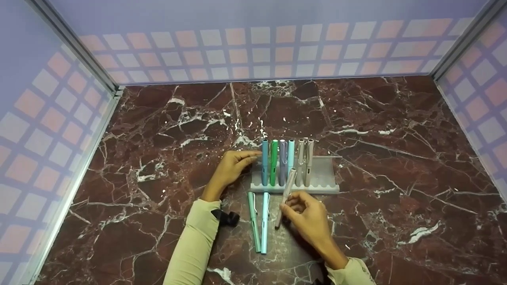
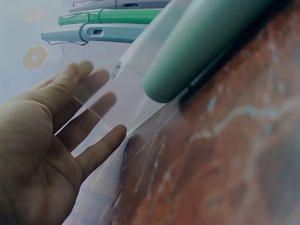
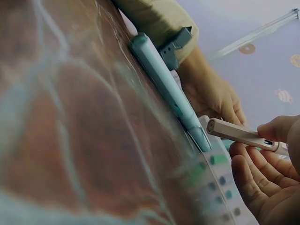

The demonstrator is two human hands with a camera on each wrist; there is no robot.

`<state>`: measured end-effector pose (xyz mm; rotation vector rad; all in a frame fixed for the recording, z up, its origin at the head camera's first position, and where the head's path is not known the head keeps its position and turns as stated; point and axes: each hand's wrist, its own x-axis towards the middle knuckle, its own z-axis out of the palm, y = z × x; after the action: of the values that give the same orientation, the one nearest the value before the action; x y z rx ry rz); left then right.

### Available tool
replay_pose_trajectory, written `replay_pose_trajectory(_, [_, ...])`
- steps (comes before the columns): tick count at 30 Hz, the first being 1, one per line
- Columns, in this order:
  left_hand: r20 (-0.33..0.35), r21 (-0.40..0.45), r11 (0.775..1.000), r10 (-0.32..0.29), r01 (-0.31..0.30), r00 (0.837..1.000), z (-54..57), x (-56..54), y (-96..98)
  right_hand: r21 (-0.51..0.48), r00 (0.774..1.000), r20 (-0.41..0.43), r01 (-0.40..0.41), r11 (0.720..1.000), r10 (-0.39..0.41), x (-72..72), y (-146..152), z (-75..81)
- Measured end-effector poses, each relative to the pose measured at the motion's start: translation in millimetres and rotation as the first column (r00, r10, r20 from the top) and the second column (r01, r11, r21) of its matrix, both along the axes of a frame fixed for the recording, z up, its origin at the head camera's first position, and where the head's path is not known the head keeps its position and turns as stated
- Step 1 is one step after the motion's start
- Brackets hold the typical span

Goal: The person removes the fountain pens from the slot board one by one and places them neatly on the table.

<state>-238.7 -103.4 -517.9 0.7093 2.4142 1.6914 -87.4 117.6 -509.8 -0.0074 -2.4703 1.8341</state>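
My right hand [image 1: 307, 215] pinches a greyish-brown pen [image 1: 288, 184] between thumb and fingers, tilted in front of a clear pen stand [image 1: 324, 170]. In the right wrist view the end of this pen [image 3: 234, 132] points away from the fingers. At the stand's left edge, my left hand [image 1: 233, 166] holds the clear panel, with thumb in front and fingers showing through from behind in the left wrist view. Upright in the stand are several pens: dark blue [image 1: 265, 162], green [image 1: 273, 166], purple [image 1: 283, 168], light blue [image 1: 291, 152] and two brownish ones [image 1: 310, 162].
A dull green pen [image 1: 254, 221] and a pale blue pen [image 1: 265, 223] lie side by side on the table before the stand, between the forearms. The dark red marbled table [image 1: 396, 158] is bounded by patterned panels [image 1: 277, 16] at the back and both sides.
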Motion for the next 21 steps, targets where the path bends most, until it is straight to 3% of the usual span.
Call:
replay_pose_trajectory(7, [-0.012, 0.023, 1.0, 0.004, -0.003, 1.0, 1.5, 1.5, -1.3, -0.046, 0.998, 0.045, -0.046, 0.998, 0.048, 6.7, -1, 0.6])
replay_pose_trajectory(16, [-0.042, 0.029, 0.999, -0.017, 0.019, 0.999, -0.5, 0.9, -3.4, 0.014, 0.988, 0.126, -0.087, 0.996, 0.085, 13.9, -3, 0.3])
replay_pose_trajectory(21, [-0.042, 0.017, 1.0, 0.001, -0.001, 0.999, -0.6, 1.7, -2.7, 0.058, 0.98, 0.162, -0.13, 0.99, 0.119, 16.7, -5, 1.0])
